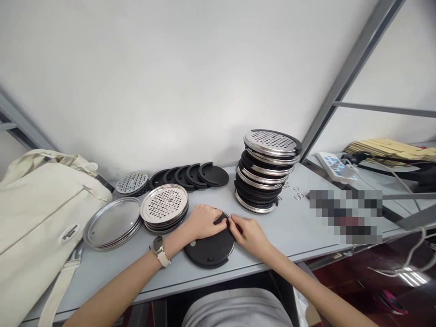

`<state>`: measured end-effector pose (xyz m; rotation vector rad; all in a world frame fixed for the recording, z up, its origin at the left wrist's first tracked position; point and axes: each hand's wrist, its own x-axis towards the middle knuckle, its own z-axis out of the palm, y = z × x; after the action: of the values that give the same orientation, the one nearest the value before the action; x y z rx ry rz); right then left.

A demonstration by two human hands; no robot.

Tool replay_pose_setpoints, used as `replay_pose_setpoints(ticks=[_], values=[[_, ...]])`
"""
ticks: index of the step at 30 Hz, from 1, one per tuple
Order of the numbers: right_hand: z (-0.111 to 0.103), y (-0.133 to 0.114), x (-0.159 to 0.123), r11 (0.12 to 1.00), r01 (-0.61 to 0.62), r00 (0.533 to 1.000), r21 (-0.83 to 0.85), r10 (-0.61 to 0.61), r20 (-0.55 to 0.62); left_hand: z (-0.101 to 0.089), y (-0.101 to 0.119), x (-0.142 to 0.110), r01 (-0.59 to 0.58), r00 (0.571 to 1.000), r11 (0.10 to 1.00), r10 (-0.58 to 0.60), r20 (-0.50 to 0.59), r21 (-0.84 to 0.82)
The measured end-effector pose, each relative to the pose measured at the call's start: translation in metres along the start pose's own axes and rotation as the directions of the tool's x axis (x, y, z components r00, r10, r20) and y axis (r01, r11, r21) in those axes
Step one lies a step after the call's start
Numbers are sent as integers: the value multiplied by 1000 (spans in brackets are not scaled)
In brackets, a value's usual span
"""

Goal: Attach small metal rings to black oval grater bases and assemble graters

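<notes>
A round black disc [213,247] with a raised rim lies near the table's front edge. My left hand [206,221] rests over its far side, thumb and fingers closed at the rim. At the disc's upper right edge, my right hand [250,234] pinches the rim with its fingertips, which meet the left thumb. Whatever small part may be between the fingertips is hidden. Behind my left hand stands a stack of perforated metal grater plates [166,204]. Plain metal discs [114,222] are piled to its left.
Several black discs [216,176] overlap in a row near the wall. A tall stack of grater plates and black rims [264,175] stands right of centre, with small metal rings [299,196] beside it. A cream bag [37,227] fills the left side; grey metal posts flank the table.
</notes>
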<state>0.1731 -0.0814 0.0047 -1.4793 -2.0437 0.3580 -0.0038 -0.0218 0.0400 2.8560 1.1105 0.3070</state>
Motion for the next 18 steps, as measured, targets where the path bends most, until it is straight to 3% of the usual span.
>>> replay_pose_setpoints(ticks=[10,18], values=[[-6,-4,3,983,-26,999,183,33,-36,-3,-3,1,-56,998,998,56,-12,-3],[-5,-2,3,985,-34,999,169,39,-27,-7,-4,-3,-148,989,988,148,8,-37]])
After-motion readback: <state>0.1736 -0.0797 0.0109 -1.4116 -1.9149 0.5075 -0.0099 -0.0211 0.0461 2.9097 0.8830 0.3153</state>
